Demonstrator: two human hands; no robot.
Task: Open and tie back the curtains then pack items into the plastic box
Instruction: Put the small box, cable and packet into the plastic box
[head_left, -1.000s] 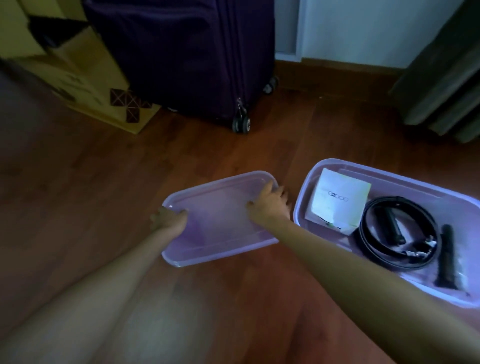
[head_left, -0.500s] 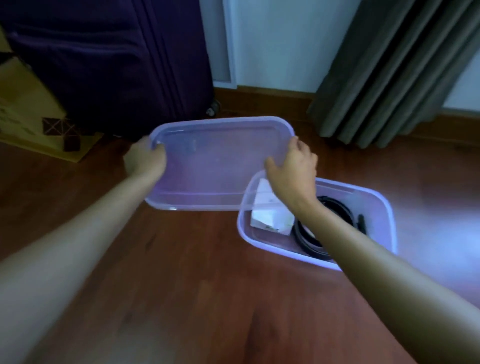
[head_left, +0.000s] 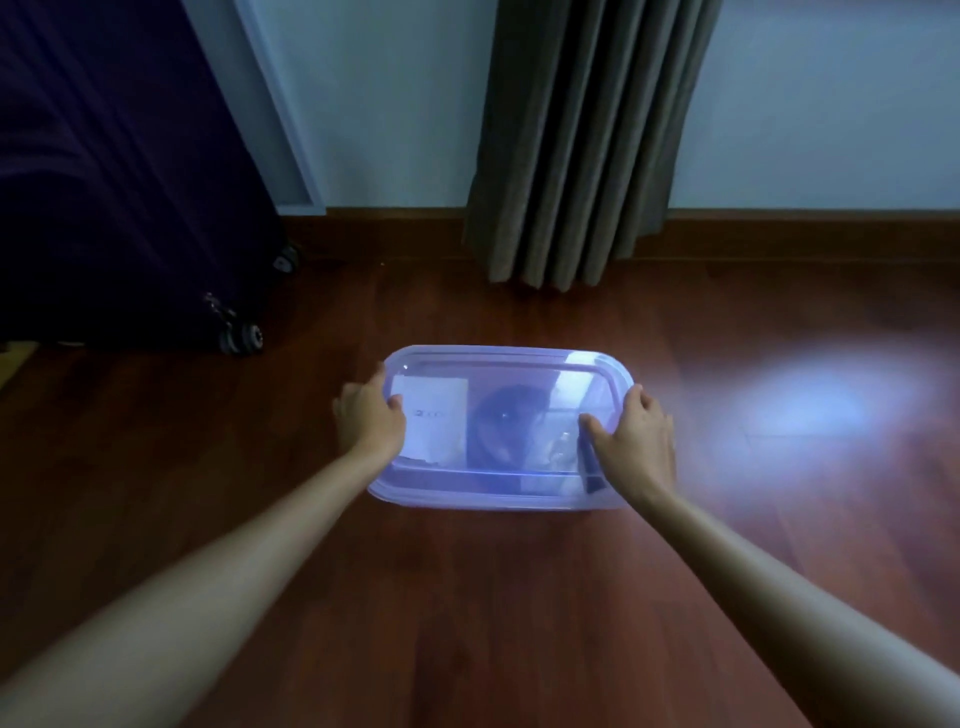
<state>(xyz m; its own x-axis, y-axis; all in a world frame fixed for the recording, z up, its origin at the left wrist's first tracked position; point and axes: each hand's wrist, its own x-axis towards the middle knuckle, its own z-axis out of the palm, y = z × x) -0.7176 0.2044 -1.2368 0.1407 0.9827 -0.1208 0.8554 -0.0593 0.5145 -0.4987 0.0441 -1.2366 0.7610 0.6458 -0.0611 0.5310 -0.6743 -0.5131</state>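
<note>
A translucent purple plastic box (head_left: 467, 496) stands on the wooden floor in the middle of the view. Its clear lid (head_left: 519, 364) lies on top of it, covering the whole opening. My left hand (head_left: 370, 418) grips the lid's left end, thumb on top. My right hand (head_left: 634, 439) grips the right end the same way. Through the lid I see a white card (head_left: 435, 415) at the left and a dark coiled belt (head_left: 506, 428) in the middle, both blurred. A grey-brown curtain (head_left: 582, 140) hangs gathered against the wall behind the box.
A dark purple suitcase (head_left: 114, 171) on wheels stands at the left, close to the wall. A bright patch of light falls on the floor (head_left: 810, 405) to the right of the box. A wooden skirting board (head_left: 810, 234) runs along the wall.
Both hands lifted the lid off the floor at the left, carried it right and set it down over the box. The view turned toward the curtain.
</note>
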